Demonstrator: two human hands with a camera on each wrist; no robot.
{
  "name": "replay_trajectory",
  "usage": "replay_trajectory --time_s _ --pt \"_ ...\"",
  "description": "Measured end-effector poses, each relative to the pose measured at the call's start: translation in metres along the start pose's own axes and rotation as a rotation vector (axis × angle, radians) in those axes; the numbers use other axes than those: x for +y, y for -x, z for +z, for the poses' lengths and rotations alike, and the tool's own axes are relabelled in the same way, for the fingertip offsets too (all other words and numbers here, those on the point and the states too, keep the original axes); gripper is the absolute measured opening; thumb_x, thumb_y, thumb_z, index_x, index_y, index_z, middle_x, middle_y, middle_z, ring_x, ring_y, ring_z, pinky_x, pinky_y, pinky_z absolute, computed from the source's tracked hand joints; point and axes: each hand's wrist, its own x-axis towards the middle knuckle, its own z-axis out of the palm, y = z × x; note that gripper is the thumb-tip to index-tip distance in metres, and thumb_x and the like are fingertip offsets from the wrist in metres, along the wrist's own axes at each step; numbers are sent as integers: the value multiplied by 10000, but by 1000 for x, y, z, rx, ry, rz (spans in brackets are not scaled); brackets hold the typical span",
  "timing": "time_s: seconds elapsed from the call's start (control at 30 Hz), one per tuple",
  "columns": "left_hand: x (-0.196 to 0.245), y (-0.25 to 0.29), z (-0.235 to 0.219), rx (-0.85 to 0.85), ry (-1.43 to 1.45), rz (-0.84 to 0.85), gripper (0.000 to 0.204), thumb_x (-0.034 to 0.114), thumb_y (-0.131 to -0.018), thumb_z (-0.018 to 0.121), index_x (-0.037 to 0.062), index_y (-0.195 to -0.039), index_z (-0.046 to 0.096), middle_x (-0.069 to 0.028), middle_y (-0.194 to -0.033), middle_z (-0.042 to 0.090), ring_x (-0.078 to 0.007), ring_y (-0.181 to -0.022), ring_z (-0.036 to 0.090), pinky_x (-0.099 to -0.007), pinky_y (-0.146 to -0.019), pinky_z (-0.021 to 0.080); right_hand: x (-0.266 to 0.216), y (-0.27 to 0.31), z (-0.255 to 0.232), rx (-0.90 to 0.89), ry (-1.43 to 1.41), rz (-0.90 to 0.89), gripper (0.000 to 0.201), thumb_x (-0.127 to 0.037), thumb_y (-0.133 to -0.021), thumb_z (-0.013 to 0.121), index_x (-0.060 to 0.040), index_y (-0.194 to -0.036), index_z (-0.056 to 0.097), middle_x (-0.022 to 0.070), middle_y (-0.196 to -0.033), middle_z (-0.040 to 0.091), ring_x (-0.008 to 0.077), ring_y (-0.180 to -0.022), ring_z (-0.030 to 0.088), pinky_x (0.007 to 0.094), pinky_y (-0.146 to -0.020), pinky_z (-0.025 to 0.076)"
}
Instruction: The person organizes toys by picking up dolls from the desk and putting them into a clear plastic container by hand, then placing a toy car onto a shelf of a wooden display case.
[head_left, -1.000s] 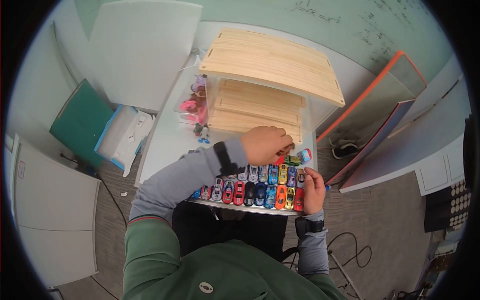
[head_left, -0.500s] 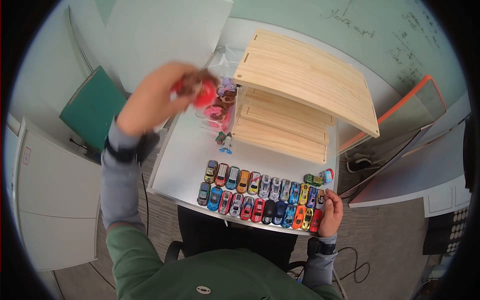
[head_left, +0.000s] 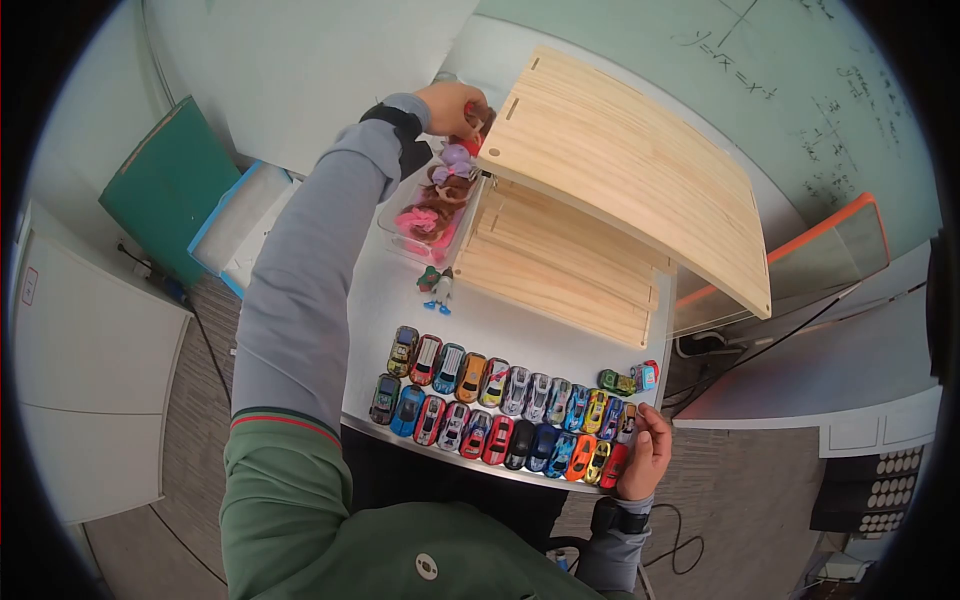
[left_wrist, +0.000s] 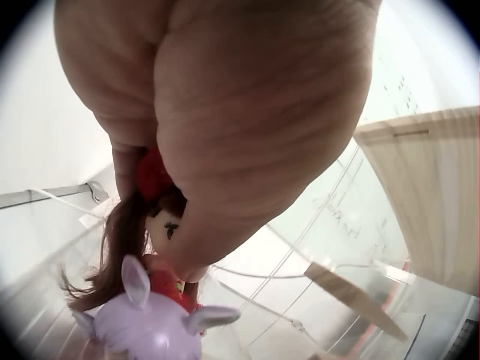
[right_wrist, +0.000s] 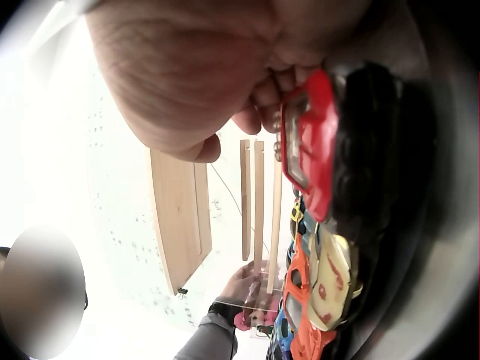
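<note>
At the back left in the head view, my left hand [head_left: 455, 108] grips a doll with long brown hair [left_wrist: 124, 236] and red clothing over the far end of a clear plastic bin [head_left: 400, 242]. Below the doll, a light purple toy head with pointed ears [left_wrist: 150, 326] shows in the left wrist view. More dolls with brown hair and a pink bow [head_left: 418, 219] lie in the bin. My right hand [head_left: 645, 460], fingers relaxed, rests at the right end of two rows of toy cars, beside a red car [right_wrist: 319, 142].
A wooden shelf unit [head_left: 620, 170] stands right of the bin. Before the bin lie small figures [head_left: 438, 287]. A green toy car [head_left: 615, 381] and a small blue-and-red toy [head_left: 646, 374] sit behind the rows' right end. The table's front edge runs just below the cars.
My left hand has gone from behind the right end of the car rows to the bin at back left, carrying the doll. The right hand stays beside the rows. The head view has shifted.
</note>
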Motion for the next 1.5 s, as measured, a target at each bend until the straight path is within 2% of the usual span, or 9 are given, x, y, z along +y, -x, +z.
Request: replay_trajectory --time_s 0.07,0.43,0.5,0.6,0.7,0.9,1.2,1.33,1.5 --pt "-22 -15 23 -30 -3 142 448 228 -712 804 54 -1096 654 -107 -970 699 -260 -889 663 -362 -796 525 -1 0 1 -6 3 -5 366 -216 -969 564 44 -1227 549 158 -1294 557 236 -1209 534 371 -1079 387" --pt "7 -16 18 -253 57 -49 613 223 -618 866 45 -1163 649 -143 -1058 708 -270 -965 678 -359 -825 533 3 0 -4 -35 -40 -21 364 -185 -957 594 35 -1241 538 174 -1337 526 261 -1251 514 391 -1092 375" --pt "-13 -24 24 -218 -48 141 669 243 -656 849 29 -1240 605 -162 -1090 699 -283 -987 673 -364 -855 526 4 1 -5 -36 -49 -10 357 -175 -957 587 37 -1241 538 174 -1339 525 260 -1249 514 389 -1089 375" --pt "-39 -35 29 -220 -84 154 705 277 -693 831 14 -1289 561 -187 -1174 661 -301 -1075 638 -371 -925 497 5 0 -5 -31 -54 -13 347 -165 -958 581 35 -1240 540 173 -1342 524 257 -1248 513 385 -1084 378" --pt "0 14 -6 -106 -45 9 668 308 -743 797 20 -1295 556 -205 -1267 603 -323 -1167 584 -382 -984 462 4 0 -5 -42 -42 -12 343 -163 -960 580 33 -1239 540 168 -1343 525 252 -1242 516 382 -1083 378" --pt "14 87 -27 86 112 -125 538 354 -901 661 19 -1304 538 -174 -1266 604 -300 -1161 580 -389 -968 473 5 0 -3 -17 -59 -5 321 -165 -983 542 37 -1233 551 139 -1297 558 208 -1183 535 352 -1051 401" --pt "23 225 20 343 614 -223 444 379 -1008 514 -11 -1206 592 -92 -1127 635 -199 -1054 585 -322 -951 451 10 0 -6 14 -56 51 299 -153 -1007 517 28 -1243 553 114 -1255 581 175 -1129 548 325 -1028 406" --pt "18 246 46 364 904 -404 471 415 -1025 459 -1 -1193 600 -98 -1113 635 -199 -1060 578 -334 -965 438 7 0 -4 -6 -86 65 299 -107 -1008 507 38 -1268 529 126 -1271 576 170 -1165 542 307 -1035 401" --pt "12 250 56 374 915 -356 409 312 -974 577 7 -1246 566 -102 -1231 594 -207 -1179 538 -348 -1031 403 7 1 -4 -3 -80 47 297 -110 -1011 505 33 -1270 529 112 -1253 584 156 -1145 541 297 -1011 405"
